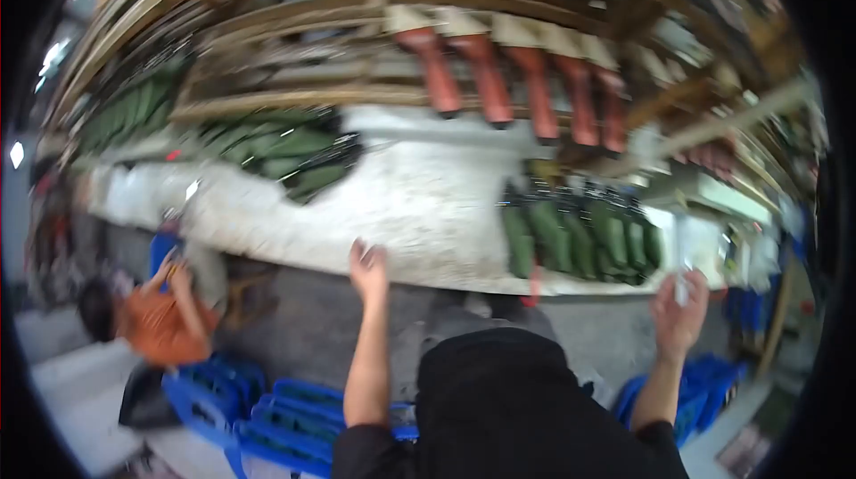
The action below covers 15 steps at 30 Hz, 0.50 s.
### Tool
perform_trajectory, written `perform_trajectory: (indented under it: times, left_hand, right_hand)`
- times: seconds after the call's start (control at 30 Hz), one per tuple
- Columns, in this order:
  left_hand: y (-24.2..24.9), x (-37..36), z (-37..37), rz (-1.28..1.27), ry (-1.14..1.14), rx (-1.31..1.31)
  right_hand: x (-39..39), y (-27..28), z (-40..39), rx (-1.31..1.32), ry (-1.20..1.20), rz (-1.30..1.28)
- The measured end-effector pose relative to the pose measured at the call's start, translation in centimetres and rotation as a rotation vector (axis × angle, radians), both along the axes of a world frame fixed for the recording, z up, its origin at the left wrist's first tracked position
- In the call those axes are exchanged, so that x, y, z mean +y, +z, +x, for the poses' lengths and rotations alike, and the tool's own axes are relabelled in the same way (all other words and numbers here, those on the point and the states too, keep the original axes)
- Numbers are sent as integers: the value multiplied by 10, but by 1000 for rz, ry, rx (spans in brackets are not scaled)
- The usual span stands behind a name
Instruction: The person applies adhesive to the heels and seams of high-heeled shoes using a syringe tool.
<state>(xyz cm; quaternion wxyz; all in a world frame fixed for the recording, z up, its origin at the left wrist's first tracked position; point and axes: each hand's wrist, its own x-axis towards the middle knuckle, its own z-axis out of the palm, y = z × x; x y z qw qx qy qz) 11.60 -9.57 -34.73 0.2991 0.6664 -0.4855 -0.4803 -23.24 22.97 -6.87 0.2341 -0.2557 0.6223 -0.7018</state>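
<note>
My left hand [368, 269] is raised in front of the edge of a long white table [419, 212]. Its fingers are loosely bent and apart, and I see nothing in them. Over to the right, my right hand [681, 308] is closed on a small whitish object [683, 288], too blurred to name. A row of dark green elongated pieces [580, 238] with black ends lies on the table, left of my right hand. More green pieces [276, 147] are heaped farther back on the left.
Red pieces with cream tops [481, 69] hang from a wooden rack [294, 105] above the table. Blue plastic crates [285, 421] stand behind me on the left, with more blue crates [704, 390] on the right. A person in an orange top [165, 323] sits at left.
</note>
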Motion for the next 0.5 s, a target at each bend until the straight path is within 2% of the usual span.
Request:
perform_trajectory:
  times: [0.03, 0.1, 0.13, 0.2, 0.27, 0.3, 0.37, 0.43, 0.47, 0.5]
  left_hand:
    - [4, -30, -7, 41, 158, 176]
    - [-13, -102, -9, 66, 254, 386]
    - [-5, -135, -16, 174, 339, 540]
    - [2, -192, -28, 289, 478, 655]
    - [4, -227, -52, -32, 743, 552]
    - [11, -236, -50, -29, 743, 550]
    - [37, -241, -49, -231, 774, 108]
    - [36, -270, -21, -710, 604, -489]
    - [34, -283, -7, -707, 585, -481]
    - [37, -292, 6, -552, 285, -451]
  right_hand:
    - [-15, 4, 13, -77, 133, -107]
    - [-55, 23, 52, -243, 59, -76]
    - [-69, 24, 65, -267, 68, -60]
    - [-89, 20, 86, -257, 118, -50]
    - [-101, 18, 97, -248, 136, -55]
    - [-103, 18, 100, -244, 139, -63]
    - [-97, 12, 103, -243, 132, -78]
    - [-93, 7, 105, -259, 130, -92]
    - [-87, 7, 104, -275, 140, -96]
    - [-81, 7, 103, -288, 148, -101]
